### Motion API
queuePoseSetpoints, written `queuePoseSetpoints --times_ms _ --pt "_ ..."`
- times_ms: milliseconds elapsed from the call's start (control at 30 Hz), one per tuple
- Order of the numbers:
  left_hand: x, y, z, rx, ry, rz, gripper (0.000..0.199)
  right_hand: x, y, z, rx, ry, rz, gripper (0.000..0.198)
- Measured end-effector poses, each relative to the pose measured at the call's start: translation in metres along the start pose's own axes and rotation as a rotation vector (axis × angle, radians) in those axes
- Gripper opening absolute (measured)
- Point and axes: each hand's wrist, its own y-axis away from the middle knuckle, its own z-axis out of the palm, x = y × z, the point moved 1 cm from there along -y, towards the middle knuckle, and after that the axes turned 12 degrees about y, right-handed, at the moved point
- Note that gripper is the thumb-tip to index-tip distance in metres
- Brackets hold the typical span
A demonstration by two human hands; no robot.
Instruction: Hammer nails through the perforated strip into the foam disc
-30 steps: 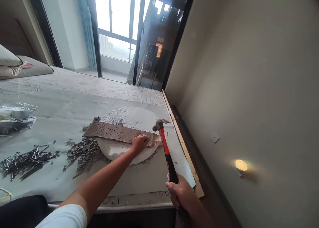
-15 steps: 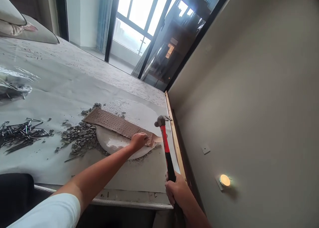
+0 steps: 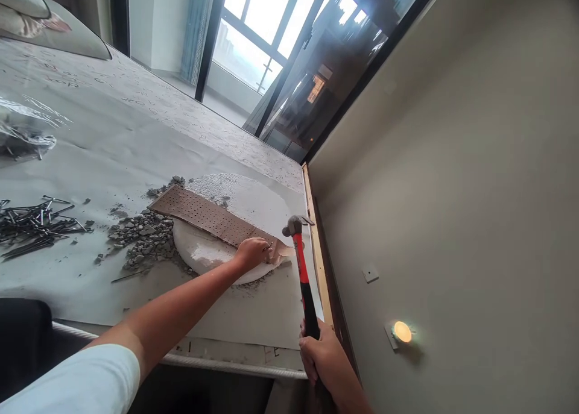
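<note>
Disc [image 3: 195, 245] lies beneath the strip [image 3: 203, 217]; uneven support could let the strip rock if struck. Hammer [image 3: 302, 263]: handle wrapped firmly by the right hand [image 3: 323, 354], head beyond the grip; a misjudged swing could catch the left hand [image 3: 252, 253], at the strip's right end. Whether it pinches anything cannot be told.

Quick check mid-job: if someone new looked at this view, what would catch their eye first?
Probably the red-and-black claw hammer, held head-up in the right hand. Next, the perforated brown strip lying across the round white slab, the left hand at its right end. Left of the slab lie grey rubble and, farther left, a pile of nails.
</note>
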Motion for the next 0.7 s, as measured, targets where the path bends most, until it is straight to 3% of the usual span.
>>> queuePoseSetpoints --times_ms 200,400,700 --pt "0.003 0.000 -0.002 -0.010 -0.047 -0.003 0.034 0.011 -0.007 0.004 -0.054 -0.083 -0.027 0.015" --pt "0.003 -0.007 -0.004 0.002 -0.050 -0.014 0.035 0.015 -0.005 -0.006 0.030 -0.157 -0.026 0.022" --pt "-0.006 -0.012 -0.001 -0.026 -0.137 0.059 0.035 0.021 -0.001 -0.012 0.026 -0.212 -0.017 0.021"
